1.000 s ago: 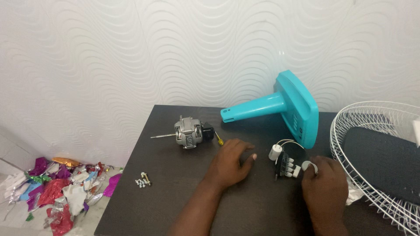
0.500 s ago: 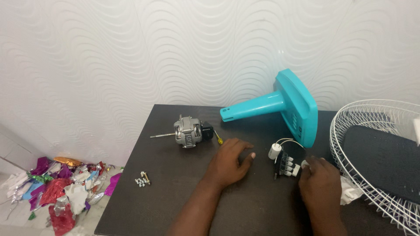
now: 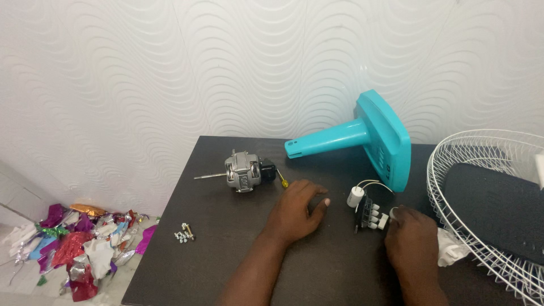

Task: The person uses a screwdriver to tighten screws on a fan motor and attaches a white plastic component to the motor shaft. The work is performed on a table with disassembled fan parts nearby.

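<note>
- The left hand (image 3: 296,212) lies flat on the dark table (image 3: 226,255), palm down. Its fingers are close together and hold nothing.
- Just past the tips of that hand, a small yellow tool tip (image 3: 281,181) lies on the table. I cannot tell if the fingers touch it.
- The right hand (image 3: 412,241) is near the right side of the table. Its fingers curl in and pinch a white knob at the end of a small black switch block (image 3: 368,214).
- The switch block lies on the table between the two hands, closer to the right hand. It has a row of white buttons.
- A little white can-shaped part (image 3: 355,196) sits just left of the switch block. Thin wires (image 3: 377,183) loop from it toward the blue stand.
- A blue fan stand (image 3: 368,139) lies on its side at the far part of the table. Its neck points left and its flat base faces right.
- A small silver motor (image 3: 242,170) lies far and left of the left hand. A thin rod sticks out of it to the left.
- A few small screws (image 3: 185,233) lie in a bunch near the left edge of the table.
- A white wire fan cage (image 3: 481,198) lies at the right, with a dark part inside it.
- Some crumpled white paper (image 3: 451,248) sits just right of the right hand.
- Shiny coloured scraps (image 3: 68,243) lie in a pile on the floor, left of the table.
- A white wall (image 3: 170,68) with wavy lines is behind everything.
</note>
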